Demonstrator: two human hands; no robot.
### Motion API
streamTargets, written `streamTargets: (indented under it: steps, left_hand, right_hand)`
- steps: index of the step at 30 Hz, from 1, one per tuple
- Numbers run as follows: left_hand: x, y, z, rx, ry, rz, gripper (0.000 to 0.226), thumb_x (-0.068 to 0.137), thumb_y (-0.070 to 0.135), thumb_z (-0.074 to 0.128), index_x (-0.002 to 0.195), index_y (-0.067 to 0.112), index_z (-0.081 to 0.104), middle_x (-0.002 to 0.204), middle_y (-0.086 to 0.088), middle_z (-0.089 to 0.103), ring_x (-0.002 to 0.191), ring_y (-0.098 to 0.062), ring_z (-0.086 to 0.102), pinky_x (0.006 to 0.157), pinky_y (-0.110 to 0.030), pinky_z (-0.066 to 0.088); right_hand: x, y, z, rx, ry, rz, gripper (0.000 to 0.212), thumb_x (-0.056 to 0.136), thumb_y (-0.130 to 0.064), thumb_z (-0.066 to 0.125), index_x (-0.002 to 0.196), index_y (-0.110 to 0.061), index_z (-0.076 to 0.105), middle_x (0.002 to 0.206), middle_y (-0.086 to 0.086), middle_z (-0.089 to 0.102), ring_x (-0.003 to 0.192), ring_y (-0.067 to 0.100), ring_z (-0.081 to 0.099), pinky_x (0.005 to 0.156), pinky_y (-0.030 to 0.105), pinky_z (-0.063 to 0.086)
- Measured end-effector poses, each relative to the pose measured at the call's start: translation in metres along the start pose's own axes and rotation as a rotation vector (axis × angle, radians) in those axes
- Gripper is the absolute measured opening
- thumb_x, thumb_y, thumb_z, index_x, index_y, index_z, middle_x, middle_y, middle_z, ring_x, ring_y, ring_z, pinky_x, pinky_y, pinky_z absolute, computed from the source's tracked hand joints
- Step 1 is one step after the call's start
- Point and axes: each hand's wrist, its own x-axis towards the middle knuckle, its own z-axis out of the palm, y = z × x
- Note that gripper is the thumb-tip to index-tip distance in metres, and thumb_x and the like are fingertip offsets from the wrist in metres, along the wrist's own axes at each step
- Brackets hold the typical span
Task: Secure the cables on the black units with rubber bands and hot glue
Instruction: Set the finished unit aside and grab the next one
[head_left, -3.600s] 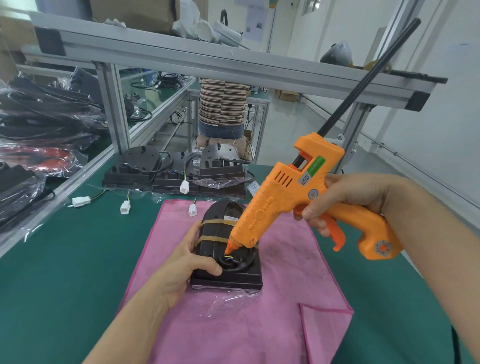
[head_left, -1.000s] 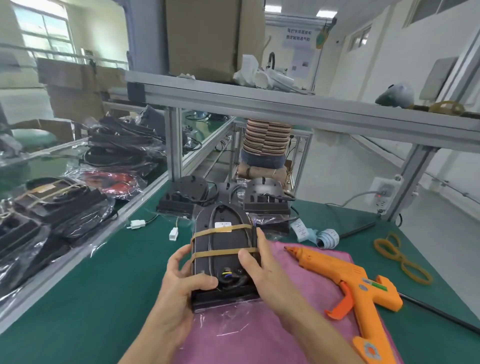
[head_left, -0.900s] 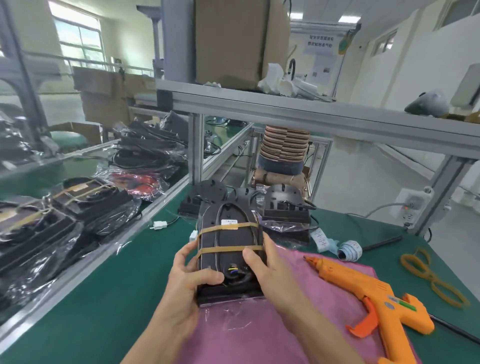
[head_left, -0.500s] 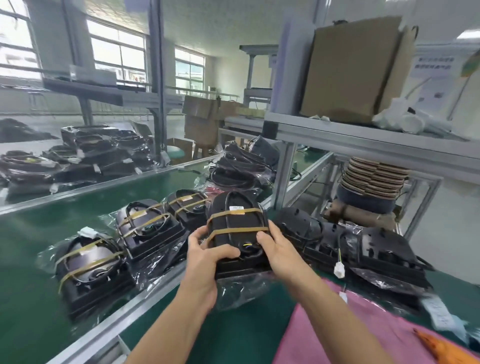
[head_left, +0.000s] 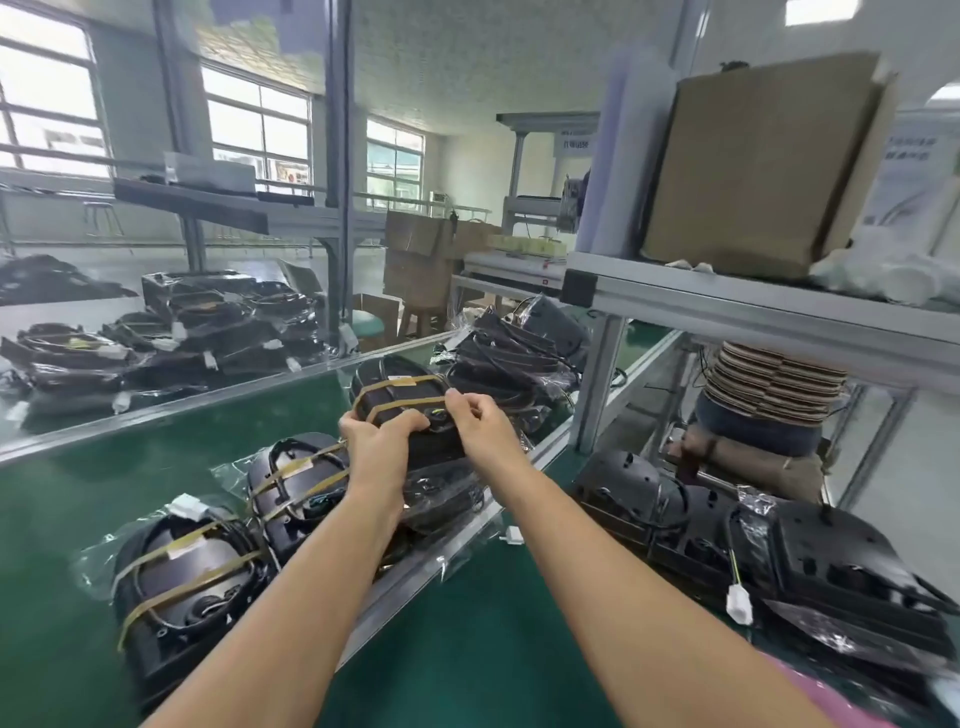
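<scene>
1. The left hand grips the near left side of the banded black unit, thumb curled over its top.
2. The right hand pinches the unit's right edge with bent fingers.
3. The unit, crossed by two rubber bands, sits over the green conveyor, just past the bench's aluminium left edge.
4. Two more banded units in plastic bags lie on the conveyor nearer the camera.
5. Unbanded black units sit on the bench at the right.

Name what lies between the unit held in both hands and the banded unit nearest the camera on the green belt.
In the head view, one more banded unit in plastic lies between them.
</scene>
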Motion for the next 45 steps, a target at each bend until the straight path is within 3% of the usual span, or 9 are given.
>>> streamTargets:
  steps: [3, 6, 9, 19, 25, 29, 33, 40, 45]
  left_hand:
    - [0.012, 0.003, 0.0, 0.334, 0.037, 0.002, 0.093, 0.065, 0.036, 0.065, 0.143, 0.008, 0.021, 0.146, -0.019, 0.034, 0.133, -0.038, 0.037, 0.109, -0.054, 0.034]
    - [0.02, 0.0, 0.0, 0.639, 0.075, 0.028, 0.079, 0.093, 0.034, 0.047, 0.152, 0.003, 0.006, 0.161, -0.014, 0.009, 0.147, -0.033, 0.01, 0.119, -0.048, 0.013]
    - [0.023, -0.006, 0.003, 0.856, 0.067, 0.047, 0.07, 0.098, 0.029, 0.036, 0.153, 0.002, 0.002, 0.162, -0.014, -0.001, 0.149, -0.03, 0.001, 0.121, -0.043, 0.005]
    - [0.018, -0.01, 0.008, 1.044, 0.114, 0.11, 0.067, 0.097, 0.029, 0.035, 0.153, 0.003, 0.01, 0.163, -0.01, 0.001, 0.149, -0.025, -0.002, 0.12, -0.046, -0.004]
    - [-0.014, -0.023, 0.026, 1.159, 0.148, 0.551, 0.059, 0.099, 0.019, 0.037, 0.152, 0.006, 0.016, 0.163, -0.01, 0.006, 0.15, -0.025, -0.001, 0.119, -0.045, -0.008]
    - [-0.049, -0.047, 0.049, 0.988, -0.034, 0.785, 0.049, 0.1, 0.012, 0.037, 0.146, -0.002, 0.032, 0.156, -0.014, 0.026, 0.146, -0.026, 0.02, 0.122, -0.036, 0.01]
    - [-0.066, -0.08, 0.074, 0.86, -0.266, 0.623, 0.046, 0.103, 0.014, 0.035, 0.147, 0.003, 0.032, 0.156, -0.008, 0.027, 0.143, -0.019, 0.025, 0.116, -0.029, 0.021]
    - [-0.079, -0.118, 0.106, 0.827, -0.448, 0.366, 0.044, 0.101, 0.02, 0.04, 0.143, 0.006, 0.039, 0.152, -0.009, 0.036, 0.138, -0.024, 0.031, 0.115, -0.039, 0.026]
    - [-0.113, -0.137, 0.135, 0.719, -0.644, 0.214, 0.047, 0.101, 0.028, 0.043, 0.147, 0.02, 0.038, 0.149, 0.002, 0.044, 0.136, -0.014, 0.037, 0.106, -0.025, 0.027]
  right_hand:
    - [0.01, -0.001, 0.007, -0.046, -0.007, -0.043, 0.054, 0.097, -0.052, 0.043, 0.13, -0.011, 0.053, 0.125, 0.008, 0.06, 0.112, 0.023, 0.055, 0.09, 0.035, 0.04]
    - [0.018, 0.0, 0.012, -0.092, -0.036, -0.068, 0.056, 0.098, -0.052, 0.041, 0.136, -0.01, 0.048, 0.131, 0.008, 0.056, 0.116, 0.023, 0.051, 0.091, 0.033, 0.038]
    - [0.024, 0.003, 0.018, -0.189, -0.078, -0.081, 0.056, 0.1, -0.05, 0.038, 0.138, -0.011, 0.047, 0.137, 0.01, 0.053, 0.125, 0.027, 0.048, 0.101, 0.037, 0.037]
    - [0.023, 0.01, 0.02, -0.34, -0.061, -0.133, 0.056, 0.103, -0.049, 0.023, 0.142, -0.014, 0.041, 0.148, 0.007, 0.042, 0.136, 0.029, 0.036, 0.111, 0.048, 0.028]
    - [0.007, 0.026, 0.001, -0.359, 0.08, -0.109, 0.057, 0.103, -0.048, 0.02, 0.151, -0.017, 0.029, 0.157, -0.001, 0.028, 0.144, 0.019, 0.024, 0.117, 0.047, 0.016]
    - [-0.011, 0.05, -0.027, -0.455, 0.106, -0.005, 0.053, 0.105, -0.045, 0.022, 0.151, -0.02, 0.027, 0.159, -0.004, 0.024, 0.146, 0.015, 0.018, 0.119, 0.049, 0.011]
    - [-0.036, 0.078, -0.063, -0.58, 0.152, 0.093, 0.047, 0.105, -0.043, 0.025, 0.144, -0.021, 0.036, 0.154, -0.002, 0.031, 0.144, 0.019, 0.023, 0.116, 0.052, 0.014]
    - [-0.077, 0.11, -0.118, -0.817, 0.259, 0.166, 0.052, 0.104, -0.044, 0.017, 0.152, -0.024, 0.021, 0.161, 0.0, 0.016, 0.148, 0.017, 0.01, 0.118, 0.049, 0.001]
    - [-0.11, 0.12, -0.169, -1.063, 0.398, 0.16, 0.048, 0.103, -0.041, 0.022, 0.148, -0.027, 0.03, 0.157, -0.002, 0.024, 0.146, 0.018, 0.012, 0.115, 0.054, -0.002]
